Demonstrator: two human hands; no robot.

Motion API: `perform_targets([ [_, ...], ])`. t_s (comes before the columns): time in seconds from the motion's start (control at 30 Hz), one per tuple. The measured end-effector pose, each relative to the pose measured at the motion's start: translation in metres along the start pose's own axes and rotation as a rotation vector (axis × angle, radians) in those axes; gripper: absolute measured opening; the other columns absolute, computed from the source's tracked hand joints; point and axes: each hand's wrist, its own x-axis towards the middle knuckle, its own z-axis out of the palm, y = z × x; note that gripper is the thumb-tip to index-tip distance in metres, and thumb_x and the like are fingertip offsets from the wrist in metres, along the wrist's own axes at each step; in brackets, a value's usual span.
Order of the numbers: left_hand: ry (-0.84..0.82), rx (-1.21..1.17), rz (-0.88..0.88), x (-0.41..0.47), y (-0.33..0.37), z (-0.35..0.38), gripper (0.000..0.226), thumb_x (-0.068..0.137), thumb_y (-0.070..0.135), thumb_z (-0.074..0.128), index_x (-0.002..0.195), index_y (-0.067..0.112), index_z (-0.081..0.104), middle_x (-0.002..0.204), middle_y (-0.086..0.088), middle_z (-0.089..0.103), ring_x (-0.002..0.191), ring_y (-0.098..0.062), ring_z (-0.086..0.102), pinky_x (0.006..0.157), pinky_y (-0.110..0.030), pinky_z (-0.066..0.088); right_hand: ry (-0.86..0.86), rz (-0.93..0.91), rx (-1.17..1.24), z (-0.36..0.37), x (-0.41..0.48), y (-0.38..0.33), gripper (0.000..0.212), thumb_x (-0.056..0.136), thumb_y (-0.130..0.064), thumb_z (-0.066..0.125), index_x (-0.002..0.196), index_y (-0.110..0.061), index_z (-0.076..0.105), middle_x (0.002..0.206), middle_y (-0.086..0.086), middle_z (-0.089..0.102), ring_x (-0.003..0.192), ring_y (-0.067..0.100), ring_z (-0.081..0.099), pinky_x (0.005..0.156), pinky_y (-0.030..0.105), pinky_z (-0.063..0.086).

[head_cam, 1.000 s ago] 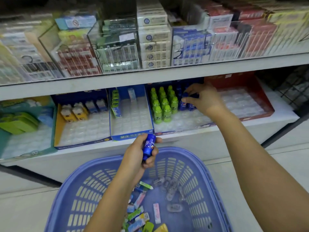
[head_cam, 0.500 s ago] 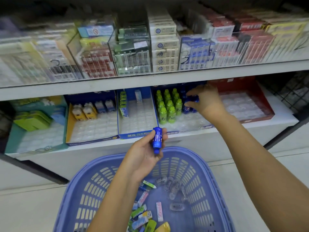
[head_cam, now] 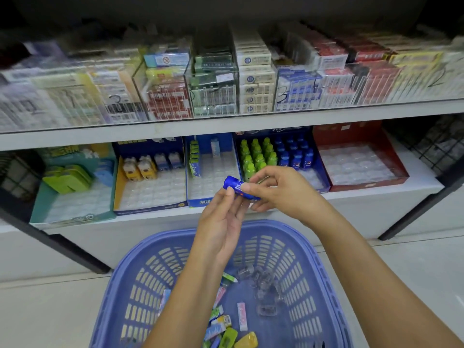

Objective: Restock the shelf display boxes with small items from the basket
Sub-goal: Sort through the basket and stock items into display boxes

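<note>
Bkgd stock [head_cam: 75, 96] blurry, fingers [head_cam: 247, 188] half-hide blue tube [head_cam: 232, 183]

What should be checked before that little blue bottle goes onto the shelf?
1. Grip: ok; the left hand and right hand both pinch the blue bottle.
2. Matching box: ok; the display box holds shelved blue bottles beside green bottles.
3. Free space: ok; empty slots lie in front of the shelved blue bottles.
4. Bottle upright: not ok; it lies sideways between the fingers.
5. Which end is the cap: cannot tell.
</note>
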Motion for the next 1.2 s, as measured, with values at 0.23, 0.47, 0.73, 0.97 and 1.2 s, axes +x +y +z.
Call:
perform_targets([
  [0.23, 0.004, 0.358, 0.057, 0.001, 0.002, -0.008, 0.031, 0.079, 0.024, 0.066, 0.107, 0.011, 0.066, 0.103, -0.008, 0.072, 0.094, -0.021, 0.069, 0.073, -0.021, 0.054, -0.008, -0.113, -0.027, -0.023, -0.003, 0.0, 0.028, 0.069, -0.001, 0.079, 0.094, -0.01, 0.07, 0.089, 0.006, 0.072, 0.073, 0.009, 0.068, 0.064, 0.015, 0.053],
  [0.47, 0.034, 0.526, 0.156, 0.012, -0.009, -0.001, 0.023, 0.082, 0.013, 0.069, 0.104, 0.018, 0.066, 0.103, -0.005, 0.072, 0.09, -0.019, 0.071, 0.08, -0.026, 0.056, 0.056, -0.024, 0.254, -0.034, 0.007, 0.008, 0.018, 0.081, -0.01, 0.069, 0.097, -0.003, 0.068, 0.09, 0.018, 0.071, 0.073, 0.018, 0.069, 0.069, 0.023, 0.059],
  [0.73, -0.168, 1.336, 0.273, 0.033, -0.023, 0.008, 0.042, 0.093, 0.021, 0.057, 0.134, 0.021, 0.047, 0.135, 0.003, 0.053, 0.122, -0.008, 0.051, 0.101, -0.018, 0.037, 0.391, -0.2, -0.174, -0.074, 0.028, 0.023, 0.02, 0.078, -0.009, 0.073, 0.097, -0.011, 0.071, 0.077, -0.002, 0.067, 0.068, 0.006, 0.063, 0.066, 0.012, 0.053],
  [0.97, -0.492, 2.094, 0.258, 0.045, -0.045, 0.013, 0.066, 0.095, 0.024, 0.048, 0.15, 0.009, 0.014, 0.158, -0.005, 0.013, 0.145, -0.017, 0.011, 0.116, -0.025, 0.009, 0.443, -0.166, -0.468, -0.093, 0.049, 0.058, 0.029, 0.078, -0.017, 0.074, 0.108, -0.015, 0.071, 0.083, 0.0, 0.065, 0.074, 0.006, 0.06, 0.072, 0.011, 0.044],
  [1.2, -0.486, 2.136, 0.23, 0.046, -0.047, 0.009, 0.069, 0.096, 0.026, 0.048, 0.151, 0.011, 0.01, 0.159, -0.003, 0.009, 0.144, -0.016, 0.012, 0.116, -0.025, 0.011, 0.321, -0.181, -0.503, -0.089, 0.065, 0.059, 0.02, 0.081, -0.014, 0.07, 0.1, -0.012, 0.072, 0.084, 0.003, 0.068, 0.068, -0.003, 0.058, 0.062, -0.002, 0.039],
])
